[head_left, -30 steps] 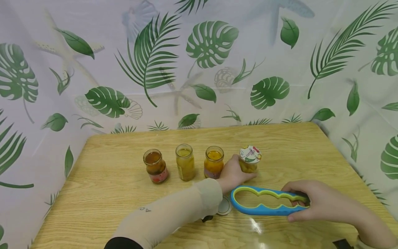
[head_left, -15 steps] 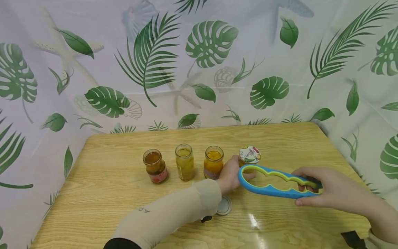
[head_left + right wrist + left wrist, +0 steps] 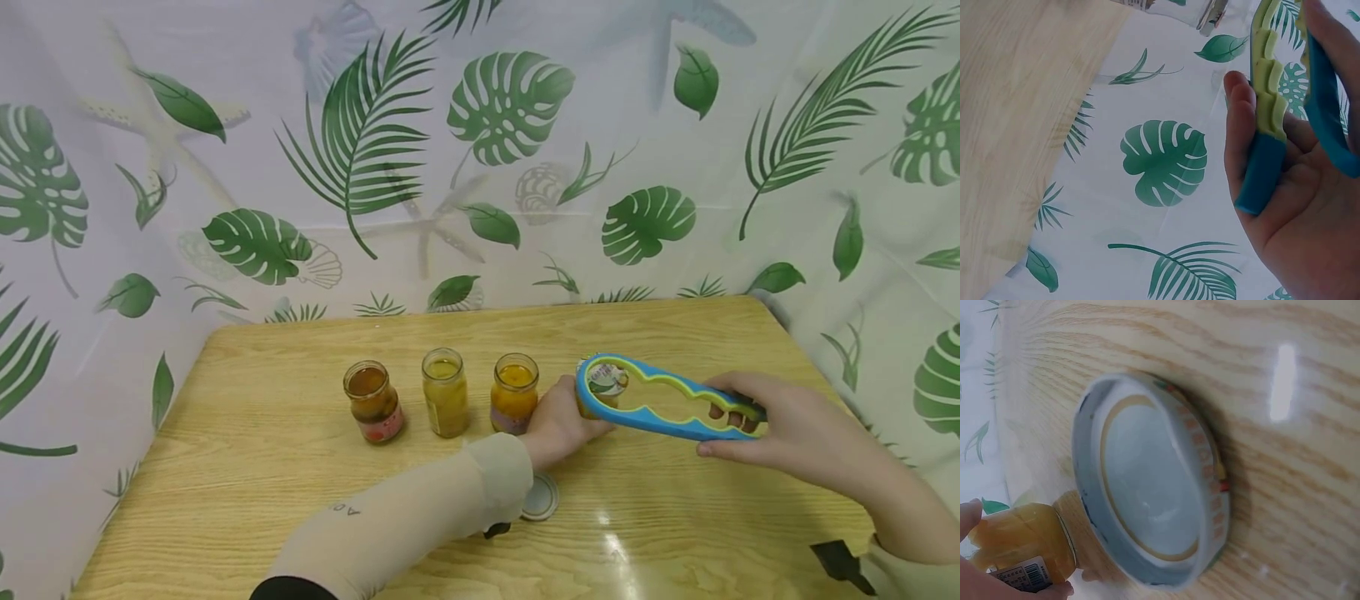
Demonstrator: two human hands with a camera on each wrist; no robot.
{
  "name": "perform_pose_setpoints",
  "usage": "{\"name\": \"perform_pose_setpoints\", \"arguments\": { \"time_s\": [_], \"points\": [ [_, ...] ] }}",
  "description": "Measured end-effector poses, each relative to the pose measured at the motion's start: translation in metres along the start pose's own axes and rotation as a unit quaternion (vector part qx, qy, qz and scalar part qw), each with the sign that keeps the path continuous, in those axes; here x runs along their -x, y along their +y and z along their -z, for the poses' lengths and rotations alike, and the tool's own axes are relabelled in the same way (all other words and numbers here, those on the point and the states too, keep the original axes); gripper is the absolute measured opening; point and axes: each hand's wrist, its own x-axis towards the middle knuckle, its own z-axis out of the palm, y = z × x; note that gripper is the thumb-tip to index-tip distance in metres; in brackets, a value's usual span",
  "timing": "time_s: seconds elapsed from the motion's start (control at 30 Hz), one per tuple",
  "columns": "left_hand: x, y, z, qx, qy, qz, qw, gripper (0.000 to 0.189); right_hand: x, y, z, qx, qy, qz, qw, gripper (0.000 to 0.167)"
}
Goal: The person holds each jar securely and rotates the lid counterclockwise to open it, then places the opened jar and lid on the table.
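At the right end of the row, my left hand [image 3: 558, 425] grips the lower part of a glass jar [image 3: 1029, 540] of yellow fruit. A printed lid [image 3: 606, 382] covers that jar. My right hand [image 3: 787, 433] holds a blue-and-yellow jar opener [image 3: 663, 423] by its split end. From the head view its closed loop overlaps the lid, which shows through the opening; whether the two touch, I cannot tell. In the right wrist view, fingers wrap the opener's handle [image 3: 1266, 112], with the two arms standing apart.
Three lidless jars stand to the left: a dark one [image 3: 372, 404], a pale yellow one [image 3: 446, 396] and an orange one [image 3: 514, 396]. A loose lid [image 3: 1147, 475] lies inside up on the wooden table [image 3: 262, 483]. Leaf-print cloth [image 3: 525, 242] hangs behind.
My right hand has lifted the jar opener up and away from me, bringing its loop from in front of the lidded jar to over its lid. The left hand stays on the jar.
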Motion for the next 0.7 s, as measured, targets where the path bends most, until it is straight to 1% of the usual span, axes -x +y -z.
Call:
{"name": "perform_pose_setpoints", "arguments": {
  "time_s": [0.1,0.2,0.4,0.5,0.7],
  "points": [
    [0.001,0.001,0.001,0.014,-0.006,0.007,0.9999,0.055,-0.006,-0.001,0.0,-0.002,-0.005,-0.007,1.0,0.055],
    [0.001,0.001,0.001,0.032,-0.011,0.006,0.9994,0.054,-0.011,0.0,-0.001,0.001,-0.006,-0.007,1.0,0.057],
    [0.007,0.001,0.006,0.059,-0.024,-0.008,0.9979,0.055,-0.016,0.003,-0.007,0.018,0.004,0.001,0.9998,0.057],
    [0.006,0.001,0.006,0.062,-0.025,-0.014,0.9976,0.055,-0.018,0.005,-0.009,0.02,0.006,-0.001,0.9998,0.058],
    [0.002,-0.002,0.003,0.057,-0.026,-0.003,0.9981,0.056,-0.021,0.009,-0.015,0.023,0.002,-0.004,0.9997,0.06]
  ]
}}
